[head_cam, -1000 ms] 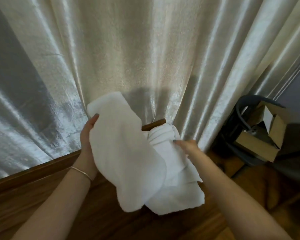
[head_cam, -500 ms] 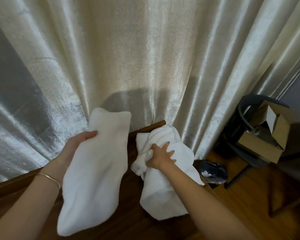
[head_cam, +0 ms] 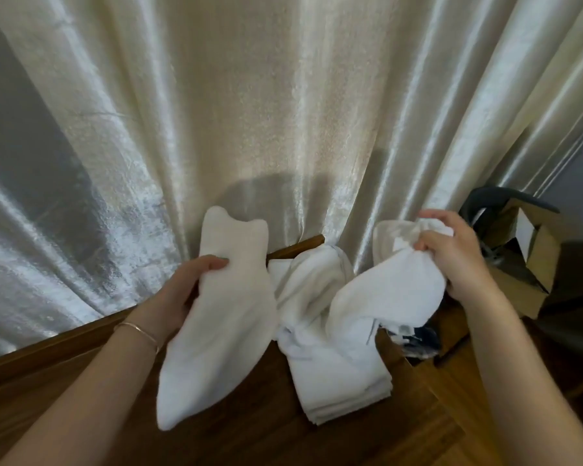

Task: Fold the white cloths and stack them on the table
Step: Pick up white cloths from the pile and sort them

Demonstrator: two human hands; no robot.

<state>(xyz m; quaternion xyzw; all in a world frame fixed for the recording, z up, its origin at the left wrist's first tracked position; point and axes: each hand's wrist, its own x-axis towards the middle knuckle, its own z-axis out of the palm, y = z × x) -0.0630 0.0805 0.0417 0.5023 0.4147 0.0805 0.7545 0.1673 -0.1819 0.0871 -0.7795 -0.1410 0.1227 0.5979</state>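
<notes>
My left hand point(head_cam: 186, 287) grips a folded white cloth point(head_cam: 223, 324) near its upper end; the cloth hangs down over the dark wooden table point(head_cam: 81, 381). My right hand point(head_cam: 458, 260) clutches a bunched end of a second white cloth point(head_cam: 387, 294), lifted up and to the right. That cloth trails down into a pile of white cloths point(head_cam: 327, 358) lying on the table's far right corner. The pile's lower part looks like several folded layers; its upper part is crumpled.
A shiny cream curtain point(head_cam: 283, 129) hangs right behind the table. To the right stands a dark chair point(head_cam: 485, 203) holding an open cardboard box point(head_cam: 532, 250). A dark item point(head_cam: 421, 341) lies on the wooden floor beside the table's right edge.
My right hand has lifted a cloth from the pile up and to the right. My left hand still holds the folded cloth, moved slightly toward the middle.
</notes>
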